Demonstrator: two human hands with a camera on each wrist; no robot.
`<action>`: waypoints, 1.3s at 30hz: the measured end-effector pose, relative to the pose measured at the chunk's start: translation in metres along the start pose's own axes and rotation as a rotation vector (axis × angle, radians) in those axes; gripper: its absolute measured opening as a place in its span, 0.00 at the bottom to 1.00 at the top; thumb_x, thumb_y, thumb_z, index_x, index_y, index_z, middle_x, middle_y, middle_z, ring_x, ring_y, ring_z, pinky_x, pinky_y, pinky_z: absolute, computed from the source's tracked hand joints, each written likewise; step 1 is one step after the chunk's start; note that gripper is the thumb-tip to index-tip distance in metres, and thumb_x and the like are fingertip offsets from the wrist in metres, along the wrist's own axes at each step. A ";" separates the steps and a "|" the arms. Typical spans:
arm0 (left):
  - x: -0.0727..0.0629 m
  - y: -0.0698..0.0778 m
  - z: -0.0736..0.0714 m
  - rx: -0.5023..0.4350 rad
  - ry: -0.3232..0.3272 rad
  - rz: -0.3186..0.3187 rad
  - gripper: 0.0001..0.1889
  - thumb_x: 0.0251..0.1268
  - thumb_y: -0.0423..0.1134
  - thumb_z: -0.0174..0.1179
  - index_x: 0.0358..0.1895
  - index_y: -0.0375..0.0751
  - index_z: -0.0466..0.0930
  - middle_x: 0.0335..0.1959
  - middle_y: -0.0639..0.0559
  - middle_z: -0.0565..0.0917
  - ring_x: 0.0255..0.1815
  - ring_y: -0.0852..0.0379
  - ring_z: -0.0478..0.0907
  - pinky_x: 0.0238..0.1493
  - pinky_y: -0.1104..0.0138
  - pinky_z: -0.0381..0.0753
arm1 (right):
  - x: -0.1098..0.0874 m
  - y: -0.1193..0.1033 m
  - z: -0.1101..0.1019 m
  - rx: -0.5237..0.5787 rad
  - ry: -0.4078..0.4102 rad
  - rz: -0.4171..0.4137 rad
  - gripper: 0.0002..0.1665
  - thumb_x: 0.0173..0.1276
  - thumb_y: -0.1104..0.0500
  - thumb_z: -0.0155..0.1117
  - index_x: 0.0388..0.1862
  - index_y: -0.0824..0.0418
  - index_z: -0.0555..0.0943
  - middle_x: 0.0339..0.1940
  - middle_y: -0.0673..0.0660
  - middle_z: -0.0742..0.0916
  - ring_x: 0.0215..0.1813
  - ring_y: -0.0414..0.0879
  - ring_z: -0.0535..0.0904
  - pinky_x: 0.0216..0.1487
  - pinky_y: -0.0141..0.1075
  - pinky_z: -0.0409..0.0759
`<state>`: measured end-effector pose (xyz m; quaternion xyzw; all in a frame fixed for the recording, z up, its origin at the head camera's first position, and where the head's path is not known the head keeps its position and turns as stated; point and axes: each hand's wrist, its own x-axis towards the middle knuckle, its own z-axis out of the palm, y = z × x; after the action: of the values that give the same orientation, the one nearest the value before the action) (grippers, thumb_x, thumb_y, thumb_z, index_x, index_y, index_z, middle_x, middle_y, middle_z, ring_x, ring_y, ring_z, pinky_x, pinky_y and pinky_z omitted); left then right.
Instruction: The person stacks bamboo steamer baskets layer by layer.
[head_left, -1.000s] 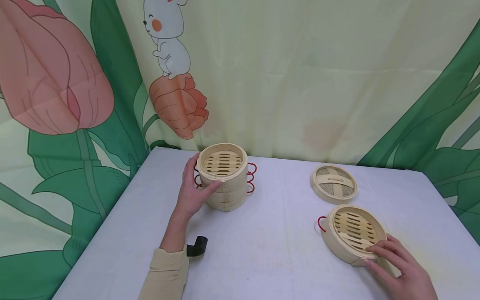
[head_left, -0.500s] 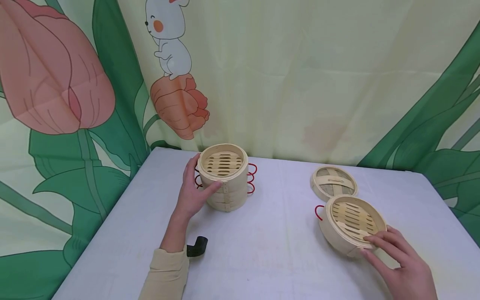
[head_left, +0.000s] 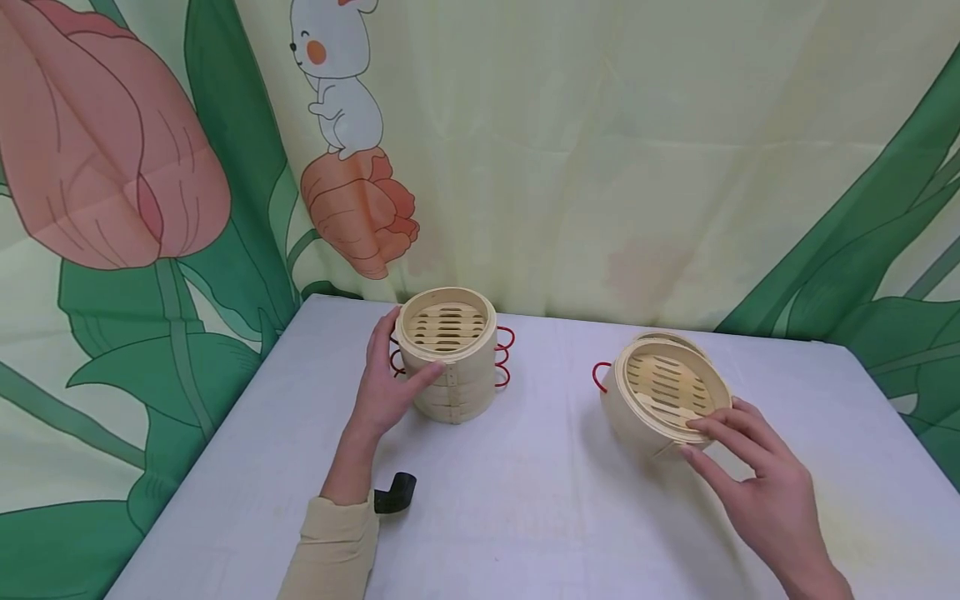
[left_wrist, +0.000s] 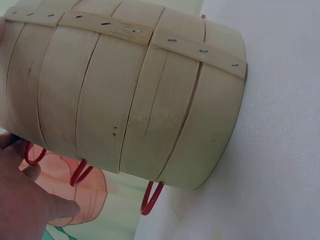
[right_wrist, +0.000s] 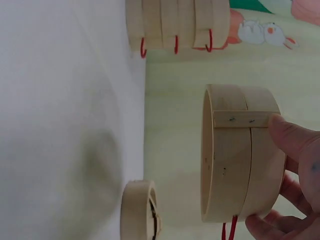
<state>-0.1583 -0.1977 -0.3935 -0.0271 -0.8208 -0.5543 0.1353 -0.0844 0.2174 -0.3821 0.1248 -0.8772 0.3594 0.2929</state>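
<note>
A stack of bamboo steamer baskets (head_left: pixel 457 392) with red side loops stands upright on the far left part of the table. My left hand (head_left: pixel 378 392) holds its upper left side, thumb across the front and fingers round the side. In my right hand (head_left: pixel 768 479), a single bamboo steamer basket (head_left: pixel 637 421) is pinched by its near right rim. It is tilted and raised off the table; the right wrist view shows the gap beneath this basket (right_wrist: pixel 235 165). Behind it lies the bamboo steamer lid (right_wrist: pixel 135 210), mostly hidden in the head view.
A white cloth covers the table (head_left: pixel 510 500). Behind its far edge hangs a printed curtain (head_left: pixel 562 167) with a rabbit and tulip. A black bent piece (head_left: pixel 397 493) shows beside the left sleeve (head_left: pixel 333 542).
My right hand has lifted the steamer basket off the table and carried it left and farther away, so it now covers most of the lid. My left hand has stayed on the stack.
</note>
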 end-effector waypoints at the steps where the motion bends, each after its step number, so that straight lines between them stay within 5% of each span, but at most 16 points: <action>1: 0.000 0.000 0.000 0.000 0.000 -0.001 0.53 0.58 0.53 0.73 0.81 0.55 0.47 0.78 0.52 0.54 0.78 0.52 0.48 0.71 0.38 0.56 | 0.004 -0.002 0.002 0.019 0.006 -0.017 0.28 0.38 0.79 0.82 0.42 0.65 0.89 0.44 0.48 0.82 0.67 0.33 0.68 0.64 0.18 0.62; 16: 0.001 0.001 -0.001 -0.005 -0.004 0.002 0.54 0.57 0.53 0.74 0.81 0.56 0.47 0.78 0.52 0.53 0.78 0.52 0.47 0.71 0.37 0.55 | 0.041 -0.027 0.023 0.128 0.044 -0.135 0.25 0.41 0.80 0.80 0.41 0.67 0.89 0.42 0.53 0.83 0.67 0.46 0.72 0.66 0.24 0.65; 39: 0.001 0.000 0.000 -0.023 -0.009 -0.018 0.54 0.56 0.53 0.74 0.81 0.57 0.47 0.78 0.52 0.52 0.79 0.51 0.47 0.71 0.39 0.57 | 0.072 -0.051 0.044 0.185 0.049 -0.163 0.21 0.46 0.77 0.81 0.41 0.68 0.89 0.42 0.55 0.84 0.56 0.42 0.73 0.58 0.22 0.69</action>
<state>-0.1589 -0.1980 -0.3931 -0.0237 -0.8153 -0.5646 0.1266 -0.1385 0.1491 -0.3352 0.2136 -0.8199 0.4165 0.3298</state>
